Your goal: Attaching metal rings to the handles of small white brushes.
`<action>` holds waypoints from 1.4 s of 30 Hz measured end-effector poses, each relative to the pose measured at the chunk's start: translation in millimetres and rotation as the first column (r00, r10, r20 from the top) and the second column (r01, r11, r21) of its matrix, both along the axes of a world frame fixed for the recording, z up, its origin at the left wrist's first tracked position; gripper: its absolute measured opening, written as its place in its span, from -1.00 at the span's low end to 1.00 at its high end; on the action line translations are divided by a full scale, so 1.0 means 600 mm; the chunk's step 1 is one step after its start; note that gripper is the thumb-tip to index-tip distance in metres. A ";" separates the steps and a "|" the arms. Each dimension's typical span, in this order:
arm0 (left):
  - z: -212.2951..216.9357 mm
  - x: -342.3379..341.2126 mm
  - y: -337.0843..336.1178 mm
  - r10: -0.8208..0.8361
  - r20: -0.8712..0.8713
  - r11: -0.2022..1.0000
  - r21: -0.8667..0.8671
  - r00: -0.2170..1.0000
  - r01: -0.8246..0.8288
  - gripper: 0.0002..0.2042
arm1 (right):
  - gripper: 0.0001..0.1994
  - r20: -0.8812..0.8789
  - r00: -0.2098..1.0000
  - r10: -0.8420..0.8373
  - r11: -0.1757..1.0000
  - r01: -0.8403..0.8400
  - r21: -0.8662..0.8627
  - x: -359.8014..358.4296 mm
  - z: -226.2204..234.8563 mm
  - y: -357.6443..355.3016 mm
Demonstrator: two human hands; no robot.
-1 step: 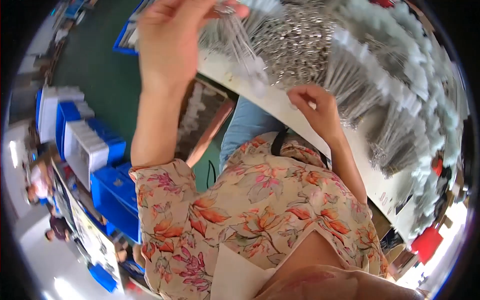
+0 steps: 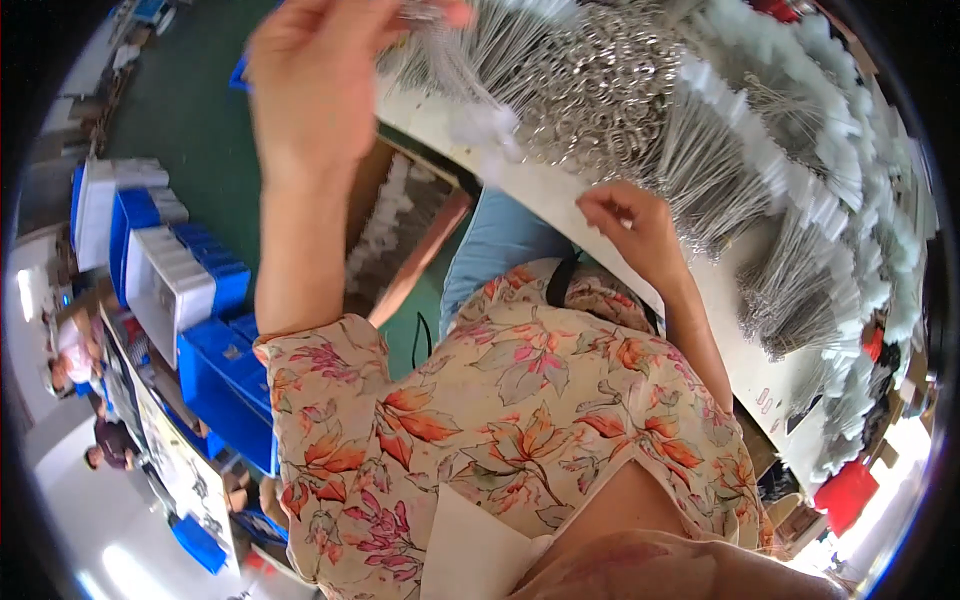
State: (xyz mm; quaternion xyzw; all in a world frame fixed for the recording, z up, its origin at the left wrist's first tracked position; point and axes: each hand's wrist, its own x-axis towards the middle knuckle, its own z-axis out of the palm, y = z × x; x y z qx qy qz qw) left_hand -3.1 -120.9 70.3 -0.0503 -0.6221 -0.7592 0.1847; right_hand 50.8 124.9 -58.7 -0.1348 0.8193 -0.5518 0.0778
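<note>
My left hand (image 2: 318,100), smeared by motion, is raised at the upper left. Its fingers close around the looped ends of a few wire-handled brushes (image 2: 455,70), whose white bristle ends hang down to the right over the table edge. Over the near edge of the white table, my right hand (image 2: 642,232) is closed, thumb and fingers curled together; whether anything sits between them is hidden. Just beyond it lies a heap of shiny wire loops (image 2: 600,90). Bundles of similar brushes (image 2: 705,140) fan out to the right, white bristles pointing away.
The white table edge (image 2: 575,195) runs diagonally past my body. Under it at left stands an open box (image 2: 395,215) with white bristled pieces. Blue and white crates (image 2: 215,375) stack on the green floor. Other people (image 2: 75,355) sit at a far-left bench. A red item (image 2: 845,497) is at lower right.
My left hand has shifted a little left, carrying the brushes with it. The right hand stays closed in nearly the same place, slightly lower.
</note>
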 end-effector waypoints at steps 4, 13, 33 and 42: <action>-0.009 0.078 -0.195 -0.059 -0.171 0.986 -0.167 0.984 0.030 -0.75 | -0.87 0.261 0.964 0.044 0.995 -0.065 0.071 0.048 -0.051 -0.003; -0.224 0.168 -0.296 0.453 0.144 0.827 -0.435 0.880 -0.355 -0.86 | -0.88 -0.195 0.964 -0.180 0.923 0.234 0.305 -0.017 -0.087 -0.047; -0.739 0.216 -0.278 0.246 0.766 0.234 -0.641 0.593 0.731 -0.75 | -0.93 -0.464 0.884 -0.058 0.854 0.284 0.436 -0.010 -0.096 -0.067; -0.821 0.301 -0.275 0.466 0.723 0.635 -0.675 0.511 0.375 -0.67 | -0.96 -0.438 0.897 -0.053 0.876 0.252 0.411 -0.006 -0.072 -0.067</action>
